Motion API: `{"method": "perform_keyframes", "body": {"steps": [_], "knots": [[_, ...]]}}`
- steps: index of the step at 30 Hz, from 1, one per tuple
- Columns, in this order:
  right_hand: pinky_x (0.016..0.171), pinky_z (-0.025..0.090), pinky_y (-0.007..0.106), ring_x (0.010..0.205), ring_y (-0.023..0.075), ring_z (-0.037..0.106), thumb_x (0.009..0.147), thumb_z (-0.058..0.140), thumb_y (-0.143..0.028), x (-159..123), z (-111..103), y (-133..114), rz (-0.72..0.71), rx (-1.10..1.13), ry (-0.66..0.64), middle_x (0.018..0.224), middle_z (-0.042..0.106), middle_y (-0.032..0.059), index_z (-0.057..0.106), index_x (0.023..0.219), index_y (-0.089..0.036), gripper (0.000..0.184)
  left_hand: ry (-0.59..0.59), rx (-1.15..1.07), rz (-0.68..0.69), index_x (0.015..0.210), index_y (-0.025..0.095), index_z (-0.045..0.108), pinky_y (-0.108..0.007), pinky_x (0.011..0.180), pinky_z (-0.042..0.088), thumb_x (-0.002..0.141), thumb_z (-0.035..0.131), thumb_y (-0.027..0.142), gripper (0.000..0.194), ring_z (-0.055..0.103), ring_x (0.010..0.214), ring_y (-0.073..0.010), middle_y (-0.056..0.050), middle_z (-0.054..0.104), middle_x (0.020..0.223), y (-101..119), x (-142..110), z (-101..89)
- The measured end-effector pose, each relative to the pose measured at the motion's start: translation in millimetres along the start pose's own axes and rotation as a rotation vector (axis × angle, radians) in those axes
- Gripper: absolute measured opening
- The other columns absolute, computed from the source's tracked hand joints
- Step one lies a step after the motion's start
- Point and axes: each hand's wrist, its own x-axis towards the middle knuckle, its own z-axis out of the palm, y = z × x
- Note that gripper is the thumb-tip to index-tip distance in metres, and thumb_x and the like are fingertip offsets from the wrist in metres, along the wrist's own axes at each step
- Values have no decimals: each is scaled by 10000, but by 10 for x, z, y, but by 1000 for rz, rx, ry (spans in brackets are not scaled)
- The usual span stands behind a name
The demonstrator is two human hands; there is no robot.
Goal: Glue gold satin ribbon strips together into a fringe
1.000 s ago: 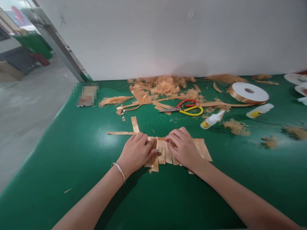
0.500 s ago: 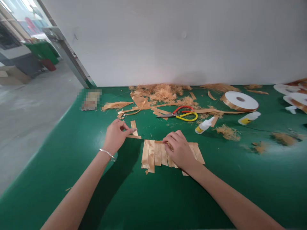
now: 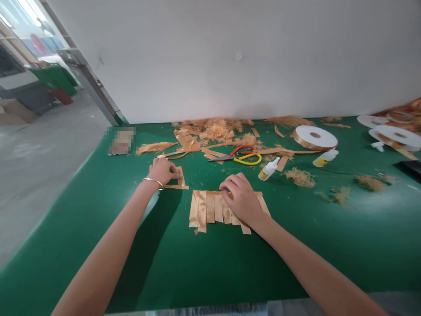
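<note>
My left hand (image 3: pixel 162 170) reaches to a few short tan ribbon strips (image 3: pixel 182 181) lying at an angle on the green table. Its thumb and fingers are pinched together at one of these strips. My right hand (image 3: pixel 240 195) rests over the upper edge of a row of overlapping satin ribbon strips (image 3: pixel 210 208), laid side by side with uneven lower ends. Its fingers are curled in, and whatever they may hold is hidden. The hand and forearm cover the row's right part. Scissors (image 3: pixel 240 156) with red and yellow handles lie beyond, beside a small white bottle (image 3: pixel 269 169).
Frayed tan fibres (image 3: pixel 219 129) and ribbon scraps lie along the white wall (image 3: pixel 197 66). A ribbon roll (image 3: pixel 314 137), a second white bottle (image 3: pixel 325 158) and more rolls (image 3: pixel 397 135) are to the right. A blurred-out object (image 3: pixel 121 141) sits at the far left corner.
My left hand has shifted slightly left and farther away at the loose ribbon strips. My right hand stays on the row. The whole view has shifted somewhat.
</note>
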Motion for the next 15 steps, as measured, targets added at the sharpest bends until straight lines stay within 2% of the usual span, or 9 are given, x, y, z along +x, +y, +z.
{"method": "perform_keyframes", "body": {"steps": [3, 6, 8, 10, 13, 15], "knots": [[728, 378, 340, 816, 186, 458, 839, 422, -79, 1, -4, 2, -3, 5, -5, 814, 558, 53, 546, 778, -178, 170, 3, -11, 23, 851, 248, 693, -369, 861, 353, 672, 648, 506, 317, 432, 1033, -294, -70, 574, 1002, -22, 14, -10], [725, 383, 338, 815, 186, 455, 840, 415, -77, 4, -10, -3, -11, 13, -22, 816, 554, 55, 542, 776, -178, 175, 20, -13, 19, 1054, 256, 632, -399, 871, 348, 670, 627, 553, 485, 410, 1071, -318, -94, 532, 1099, -25, 2, -33], [724, 385, 337, 813, 185, 452, 841, 412, -77, 5, -14, -5, -16, 17, -26, 815, 552, 58, 541, 774, -177, 177, 18, -15, 16, 1108, 257, 600, -431, 872, 347, 646, 636, 575, 561, 395, 1090, -341, -108, 509, 1124, -11, -8, -40], [727, 388, 335, 816, 186, 451, 839, 412, -73, 3, -16, -4, -19, 23, -23, 815, 550, 60, 541, 777, -175, 176, 17, -38, 17, 1047, 246, 627, -463, 866, 347, 624, 667, 550, 522, 384, 1098, -366, -119, 501, 1112, 10, -12, -35], [731, 392, 333, 826, 187, 451, 834, 414, -68, -3, -15, 6, -21, 31, -19, 819, 549, 62, 542, 781, -175, 174, 29, -101, 27, 830, 198, 672, -485, 846, 356, 614, 706, 457, 339, 380, 1097, -392, -131, 515, 1043, 34, -3, -24], [730, 394, 333, 827, 188, 451, 838, 413, -76, -6, -10, 14, -21, 40, -21, 823, 547, 63, 542, 786, -175, 170, 34, -145, 44, 732, 178, 656, -451, 835, 372, 614, 716, 414, 271, 418, 1061, -362, -113, 545, 962, 39, 1, -31]]}}
